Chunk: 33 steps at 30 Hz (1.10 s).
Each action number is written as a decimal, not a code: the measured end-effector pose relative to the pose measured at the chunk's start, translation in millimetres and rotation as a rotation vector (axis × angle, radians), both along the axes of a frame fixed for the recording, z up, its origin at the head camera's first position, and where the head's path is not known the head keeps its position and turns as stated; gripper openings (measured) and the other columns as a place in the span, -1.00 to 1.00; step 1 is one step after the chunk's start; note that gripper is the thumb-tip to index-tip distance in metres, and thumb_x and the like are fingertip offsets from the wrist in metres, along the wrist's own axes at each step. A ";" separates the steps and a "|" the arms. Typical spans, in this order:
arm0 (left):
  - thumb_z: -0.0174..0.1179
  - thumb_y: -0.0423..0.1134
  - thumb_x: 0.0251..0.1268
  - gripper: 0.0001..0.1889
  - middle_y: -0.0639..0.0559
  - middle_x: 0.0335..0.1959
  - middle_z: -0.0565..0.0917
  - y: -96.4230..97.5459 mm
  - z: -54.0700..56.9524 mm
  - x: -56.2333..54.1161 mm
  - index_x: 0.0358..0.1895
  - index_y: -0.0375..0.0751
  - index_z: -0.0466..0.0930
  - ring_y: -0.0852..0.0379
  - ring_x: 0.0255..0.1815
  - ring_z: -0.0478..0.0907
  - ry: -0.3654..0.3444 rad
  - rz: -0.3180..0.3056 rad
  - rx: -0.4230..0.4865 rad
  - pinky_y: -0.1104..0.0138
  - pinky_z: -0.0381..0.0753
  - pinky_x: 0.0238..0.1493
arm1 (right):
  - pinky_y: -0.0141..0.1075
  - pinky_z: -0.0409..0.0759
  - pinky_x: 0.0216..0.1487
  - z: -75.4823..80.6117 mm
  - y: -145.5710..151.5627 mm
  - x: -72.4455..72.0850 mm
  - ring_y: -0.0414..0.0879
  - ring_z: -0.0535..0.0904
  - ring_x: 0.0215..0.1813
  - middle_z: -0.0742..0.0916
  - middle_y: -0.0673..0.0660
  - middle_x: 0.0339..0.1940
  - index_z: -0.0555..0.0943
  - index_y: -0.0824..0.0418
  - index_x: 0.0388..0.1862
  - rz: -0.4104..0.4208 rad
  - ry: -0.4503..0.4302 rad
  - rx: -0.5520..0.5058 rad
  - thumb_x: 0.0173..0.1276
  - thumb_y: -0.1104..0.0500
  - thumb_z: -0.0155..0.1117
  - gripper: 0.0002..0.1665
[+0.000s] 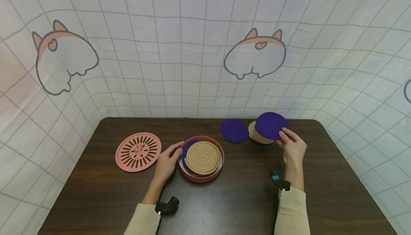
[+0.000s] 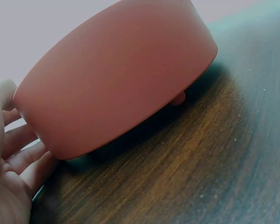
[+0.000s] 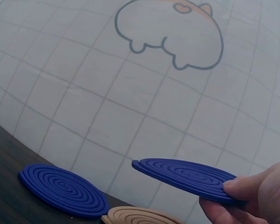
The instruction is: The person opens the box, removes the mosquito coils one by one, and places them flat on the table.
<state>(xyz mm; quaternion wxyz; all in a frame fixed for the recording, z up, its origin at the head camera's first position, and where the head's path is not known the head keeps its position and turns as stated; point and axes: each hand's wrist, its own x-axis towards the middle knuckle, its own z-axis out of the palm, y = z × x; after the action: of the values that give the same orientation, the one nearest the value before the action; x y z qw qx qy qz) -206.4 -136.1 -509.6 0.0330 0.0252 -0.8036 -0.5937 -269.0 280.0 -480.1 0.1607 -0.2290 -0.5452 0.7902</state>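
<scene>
A purple mosquito coil point(image 1: 271, 125) is pinched at its edge by my right hand point(image 1: 293, 145), thumb on top and fingers beneath. In the head view it overlaps a tan coil point(image 1: 260, 140); the right wrist view shows it raised above the table. Another purple coil point(image 1: 234, 131) lies to the left of those. My left hand point(image 1: 167, 163) rests against the left side of a round red coil box point(image 1: 201, 179), its extended fingers point(image 2: 23, 140) touching the outer wall. Inside the box, a tan coil point(image 1: 203, 158) lies over a purple one point(image 1: 185, 155).
Left of the box lies a pink slotted lid point(image 1: 138, 152) with a raised centre. The dark wooden table point(image 1: 224, 206) ends at the back against a white gridded curtain point(image 1: 192, 85) with cartoon drawings. Black cameras sit on both wrists.
</scene>
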 end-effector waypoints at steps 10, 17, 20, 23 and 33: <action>0.13 -0.08 0.51 -0.66 0.02 0.24 0.67 -4.2 -26.4 -11.7 0.26 0.07 0.63 0.06 0.32 0.56 0.024 0.016 0.027 0.06 0.48 0.35 | -0.41 0.71 -0.34 -5.5 7.8 -1.3 -0.22 0.76 -0.38 0.74 0.04 -0.32 0.71 0.37 0.06 -0.086 0.018 -0.015 0.26 0.44 0.37 -0.64; 0.15 0.00 0.49 -0.68 0.09 0.19 0.69 -7.8 -33.5 -13.4 0.21 0.19 0.66 0.09 0.28 0.59 0.060 0.016 0.019 0.05 0.53 0.30 | -0.42 0.70 -0.40 -9.0 10.9 -1.1 -0.24 0.74 -0.45 0.76 0.02 -0.38 0.71 0.40 0.03 -0.129 0.040 0.001 0.23 0.43 0.41 -0.65; 0.14 0.01 0.48 -0.68 0.09 0.19 0.70 -8.7 -33.3 -12.7 0.21 0.20 0.66 0.08 0.27 0.59 0.060 0.018 0.010 0.05 0.53 0.29 | -0.40 0.71 -0.39 -10.8 12.6 -1.4 -0.24 0.74 -0.46 0.76 0.03 -0.36 0.71 0.40 0.02 -0.141 0.042 -0.009 0.22 0.43 0.42 -0.65; 0.14 0.02 0.49 -0.67 0.08 0.21 0.69 -9.4 -32.8 -11.9 0.22 0.18 0.65 0.07 0.29 0.58 0.051 0.013 0.015 0.05 0.52 0.31 | -0.41 0.71 -0.39 -12.8 15.0 -1.2 -0.24 0.74 -0.45 0.75 0.01 -0.35 0.71 0.40 0.02 -0.161 0.047 -0.013 0.22 0.44 0.41 -0.65; 0.14 0.02 0.49 -0.67 0.09 0.21 0.68 -6.4 -33.5 -12.7 0.23 0.18 0.64 0.07 0.29 0.58 0.051 0.006 0.014 0.04 0.52 0.31 | -0.43 0.70 -0.36 -15.2 31.0 3.2 -0.25 0.72 -0.41 0.70 0.00 -0.32 0.70 0.37 0.07 -0.222 0.013 0.003 0.26 0.40 0.39 -0.63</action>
<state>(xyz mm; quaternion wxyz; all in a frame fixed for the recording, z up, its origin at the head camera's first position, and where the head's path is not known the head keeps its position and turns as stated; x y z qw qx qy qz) -219.1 -142.5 -543.1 0.0552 0.0125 -0.7982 -0.5997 -265.8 311.0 -495.3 0.2513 -0.2827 -0.5163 0.7683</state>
